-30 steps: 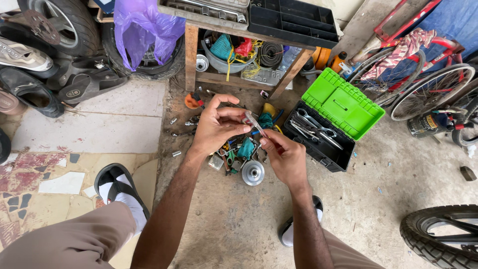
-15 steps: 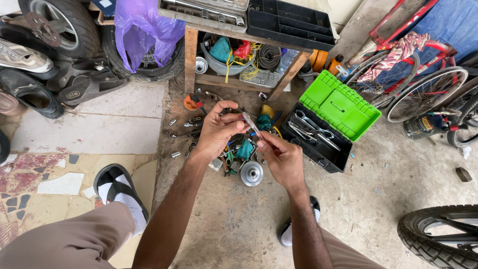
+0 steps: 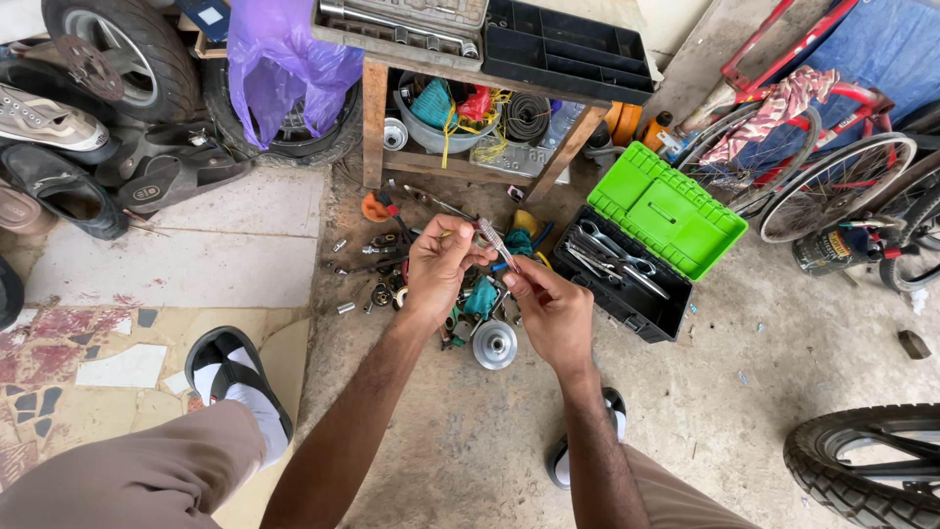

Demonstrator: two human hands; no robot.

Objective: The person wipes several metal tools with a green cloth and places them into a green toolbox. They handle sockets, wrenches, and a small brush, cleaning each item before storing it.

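On the dirty concrete floor small parts lie beside an open green toolbox. Since a second ago the left hand has curled closed; both it and the right hand pinch the thin clear-handled tool, held above the parts.

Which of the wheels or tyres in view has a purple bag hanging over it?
The black tyre at top left, beside the wooden bench, lies behind the purple bag. The spoked bicycle wheels at right and the knobbly tyre at bottom right are uncovered.
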